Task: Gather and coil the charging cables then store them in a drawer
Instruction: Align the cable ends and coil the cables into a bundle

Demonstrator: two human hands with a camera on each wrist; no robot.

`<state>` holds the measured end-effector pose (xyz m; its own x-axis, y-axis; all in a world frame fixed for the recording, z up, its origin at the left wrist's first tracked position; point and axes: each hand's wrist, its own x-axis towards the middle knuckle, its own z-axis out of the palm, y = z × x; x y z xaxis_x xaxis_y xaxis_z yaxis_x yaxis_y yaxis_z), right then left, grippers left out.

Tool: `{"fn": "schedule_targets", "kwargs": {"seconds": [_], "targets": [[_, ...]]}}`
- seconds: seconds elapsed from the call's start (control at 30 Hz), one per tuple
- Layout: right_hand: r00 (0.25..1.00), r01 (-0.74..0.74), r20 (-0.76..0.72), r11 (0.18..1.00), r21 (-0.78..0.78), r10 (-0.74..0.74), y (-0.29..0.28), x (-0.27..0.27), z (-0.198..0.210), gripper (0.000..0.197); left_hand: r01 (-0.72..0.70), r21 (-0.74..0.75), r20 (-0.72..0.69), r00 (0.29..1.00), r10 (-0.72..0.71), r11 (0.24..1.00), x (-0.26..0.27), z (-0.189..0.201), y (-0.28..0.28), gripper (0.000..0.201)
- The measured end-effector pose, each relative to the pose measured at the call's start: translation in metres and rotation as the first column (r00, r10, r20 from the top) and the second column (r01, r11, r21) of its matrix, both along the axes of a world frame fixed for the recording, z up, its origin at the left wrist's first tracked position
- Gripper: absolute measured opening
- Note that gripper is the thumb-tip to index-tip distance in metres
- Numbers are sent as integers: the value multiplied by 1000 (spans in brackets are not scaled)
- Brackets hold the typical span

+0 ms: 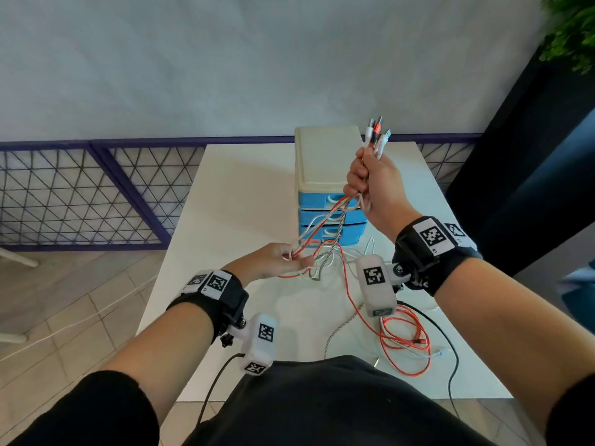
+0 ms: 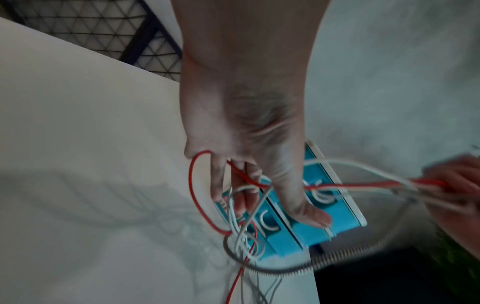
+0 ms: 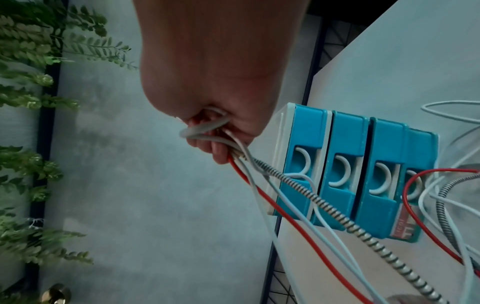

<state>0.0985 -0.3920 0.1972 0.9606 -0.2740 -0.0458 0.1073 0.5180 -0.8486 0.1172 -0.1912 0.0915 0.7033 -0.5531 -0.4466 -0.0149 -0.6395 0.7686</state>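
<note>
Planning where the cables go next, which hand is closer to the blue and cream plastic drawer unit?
Right. The right hand grips the cable bundle directly in front of the blue and cream plastic drawer unit; the left hand holds cable loops lower and further left.

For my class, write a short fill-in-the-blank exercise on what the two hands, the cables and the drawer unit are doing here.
1. The right hand grips the bundle of cables with the plugs pointing ____.
2. The drawer unit has blue drawers, and all of them are ____.
3. The left hand holds the cables ____ than the right hand does.
4. The slack of the red cable lies on the white ____.

Missing words: up; closed; lower; table
</note>
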Motion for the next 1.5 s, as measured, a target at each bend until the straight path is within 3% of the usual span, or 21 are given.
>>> {"fn": "schedule_targets", "kwargs": {"seconds": [0.07,0.13,0.2,0.27,0.33,0.4,0.47,0.53,0.63,0.77,0.87,0.93,1.03,1.1,1.17,1.33,1.5], "targets": [[1000,18,13,1000,2,-18,-4,0,1,26,-91,-137,-252,966,54,986,3,-4,9,51],[1000,22,10,999,-30,-22,-8,-1,3,26,-260,-217,-484,866,128,941,5,-4,19,40],[1000,-11,-17,995,-95,9,-10,-2,3,25,-348,-202,-511,835,205,915,9,-4,27,33],[995,-87,-53,985,-152,80,-9,-4,2,24,-371,-157,-330,893,306,915,12,-4,26,25],[982,-181,-94,967,-181,166,-4,-5,-1,23,-291,-97,116,946,301,952,20,-3,19,13],[960,-268,-132,943,-199,245,4,-6,-5,23,-142,-118,513,839,183,983,27,8,2,12],[939,-335,-154,921,-197,308,14,-7,-9,23,130,-182,666,745,25,975,25,24,-20,29],[927,-370,-144,910,-187,347,21,-6,-11,23,309,-166,684,720,-116,937,21,34,-38,30],[938,-342,-112,925,-164,327,20,-5,-6,24,352,-165,671,724,-157,921,15,32,-43,22],[983,-180,-51,977,-111,175,7,-3,-2,26,222,-206,573,817,-66,953,11,15,-32,28],[999,-46,-2,997,-65,46,6,2,-1,27,93,-287,293,956,-5,953,6,4,-27,32],[1000,24,8,999,-39,-24,8,4,-2,28,68,-307,179,984,-12,949,4,7,-26,33],[999,44,5,989,-138,-43,11,2,-5,26,130,-225,323,945,-52,966,9,19,-26,30],[1000,-2,-12,989,-150,1,13,0,-6,26,90,-277,441,896,44,957,12,29,-29,29],[999,-44,-19,993,-108,42,13,-2,-5,26,41,-385,381,917,119,922,13,39,-33,31],[999,-48,-15,996,-69,47,11,-2,-1,26,6,-376,352,926,137,927,14,41,-33,10],[1000,1,9,999,-49,0,6,-3,1,27,-57,-138,473,873,116,989,24,25,-15,14]]}}
